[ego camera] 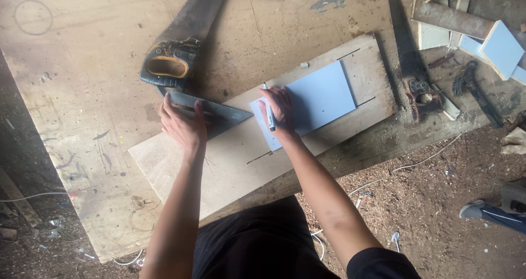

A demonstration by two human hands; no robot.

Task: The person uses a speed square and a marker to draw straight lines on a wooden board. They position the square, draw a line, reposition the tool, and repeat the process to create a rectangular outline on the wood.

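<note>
Pale blue panel (320, 95) lies flat on a wooden board (235, 153), which rests across a stained plywood workbench (82, 82). Looks thin, stiff and light, with a smooth face that may slide under pressure; judged best held by pressing a flat palm on it or pinching the long edges.

Right hand (279, 110) sits on the panel's near-left corner, fingers closed around a marker pen (269, 110), its tip toward the panel's upper edge.

Left hand (183, 127) is spread flat, fingers extended, pressing on a metal square ruler (211, 110) lying on the board just left of the panel. Not gripping, only bearing down.

Handsaw (183, 32) with dark handle lies beyond the ruler. Second saw (411, 65) on the right, near white offcuts (501, 49) and timber scraps. Sawdust covers the ground.

No packages, labels or signs visible; only paint stains and a drawn ring on the bench top.
</note>
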